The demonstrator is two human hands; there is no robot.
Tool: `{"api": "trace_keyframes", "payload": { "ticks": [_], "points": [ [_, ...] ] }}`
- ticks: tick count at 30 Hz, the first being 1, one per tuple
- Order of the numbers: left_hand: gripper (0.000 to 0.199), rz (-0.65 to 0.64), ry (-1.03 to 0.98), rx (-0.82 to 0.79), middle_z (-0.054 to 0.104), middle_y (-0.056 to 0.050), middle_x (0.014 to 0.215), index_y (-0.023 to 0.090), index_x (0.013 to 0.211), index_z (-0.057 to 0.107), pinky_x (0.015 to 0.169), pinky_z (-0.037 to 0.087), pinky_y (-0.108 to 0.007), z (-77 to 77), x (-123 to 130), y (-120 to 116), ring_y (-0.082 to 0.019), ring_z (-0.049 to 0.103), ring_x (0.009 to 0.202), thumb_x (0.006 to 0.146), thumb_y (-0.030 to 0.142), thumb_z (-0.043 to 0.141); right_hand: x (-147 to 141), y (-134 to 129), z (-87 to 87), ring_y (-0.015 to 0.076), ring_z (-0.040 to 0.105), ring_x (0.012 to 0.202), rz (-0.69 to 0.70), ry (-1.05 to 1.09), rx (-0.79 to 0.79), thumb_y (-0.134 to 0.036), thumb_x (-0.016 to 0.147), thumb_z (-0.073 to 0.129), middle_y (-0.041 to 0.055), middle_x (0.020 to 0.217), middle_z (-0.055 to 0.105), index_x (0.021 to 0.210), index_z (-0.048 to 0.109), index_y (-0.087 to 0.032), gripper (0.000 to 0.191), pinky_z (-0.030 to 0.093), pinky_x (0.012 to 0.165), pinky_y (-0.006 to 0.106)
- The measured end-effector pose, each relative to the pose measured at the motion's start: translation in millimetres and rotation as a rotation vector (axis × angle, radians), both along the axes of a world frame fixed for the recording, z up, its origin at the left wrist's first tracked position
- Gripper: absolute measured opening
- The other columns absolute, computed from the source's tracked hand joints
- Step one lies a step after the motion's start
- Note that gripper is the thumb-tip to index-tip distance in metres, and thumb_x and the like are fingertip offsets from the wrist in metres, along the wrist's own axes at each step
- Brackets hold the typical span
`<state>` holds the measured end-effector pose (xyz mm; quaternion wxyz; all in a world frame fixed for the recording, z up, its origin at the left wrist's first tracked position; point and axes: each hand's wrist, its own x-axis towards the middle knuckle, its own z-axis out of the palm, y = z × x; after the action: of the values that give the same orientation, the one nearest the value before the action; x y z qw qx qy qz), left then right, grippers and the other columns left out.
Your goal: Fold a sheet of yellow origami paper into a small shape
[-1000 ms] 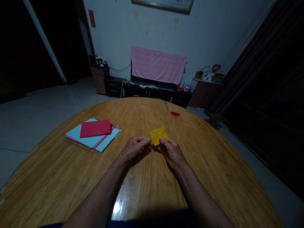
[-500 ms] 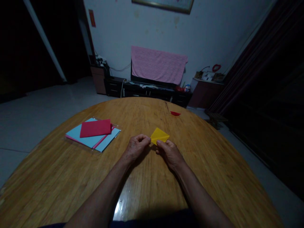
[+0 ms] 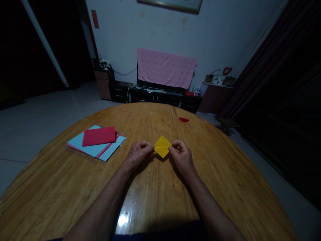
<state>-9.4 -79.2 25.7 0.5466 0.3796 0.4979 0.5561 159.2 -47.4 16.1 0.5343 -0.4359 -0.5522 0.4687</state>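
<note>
A yellow piece of folded paper, diamond-shaped with a crease across its middle, is held just over the wooden table. My left hand pinches its left corner between thumb and fingers. At the opposite corner my right hand pinches it in the same way. The top and bottom corners of the paper are free. Both hands are closed, and the fingers beneath the paper are partly hidden.
On the left of the table, a folded red paper rests on a clear-wrapped stack of light blue and pink paper. A small red folded paper shape lies near the far edge. Beyond stands a low black cabinet below a pink cloth.
My right hand has shifted from the paper's lower right edge to its right corner. The yellow paper has turned and now shows as a level diamond stretched between both hands.
</note>
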Motion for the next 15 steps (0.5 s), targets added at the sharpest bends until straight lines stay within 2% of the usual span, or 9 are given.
{"api": "trace_keyframes", "payload": {
  "ticks": [5,10,15],
  "points": [
    [0.018,0.017,0.017,0.027,0.057,0.000,0.052,0.014,0.060,0.060,0.046,0.041,-0.021,-3.5,-5.3,3.1,-0.008,0.050,0.044,0.065,0.029,0.068,0.2,-4.2,-0.3,0.0162,0.058,0.070,0.087,-0.165,0.078,-0.033,0.073,0.062,0.0020,0.076,0.062,0.081,0.061,-0.020,0.015,0.044,0.061,0.026],
    [0.020,-0.020,-0.068,0.024,0.060,0.000,0.057,0.014,0.071,0.065,0.048,0.041,-0.021,-5.6,-5.4,3.3,-0.008,0.052,0.048,0.063,0.030,0.074,-3.8,-5.8,1.0,0.0146,0.056,0.066,0.059,-0.109,0.050,-0.032,0.072,0.063,0.0017,0.076,0.062,0.084,0.062,-0.019,0.017,0.043,0.059,0.025],
    [0.020,-0.020,-0.173,0.005,0.060,0.000,0.057,0.014,0.070,0.063,0.049,0.041,-0.022,-3.1,-0.4,1.3,-0.009,0.053,0.047,0.060,0.028,0.075,-6.1,-5.3,-2.7,0.0128,0.054,0.062,0.049,-0.070,0.036,-0.033,0.072,0.064,0.0005,0.075,0.061,0.086,0.062,-0.019,0.020,0.043,0.057,0.024]
  ]
}}
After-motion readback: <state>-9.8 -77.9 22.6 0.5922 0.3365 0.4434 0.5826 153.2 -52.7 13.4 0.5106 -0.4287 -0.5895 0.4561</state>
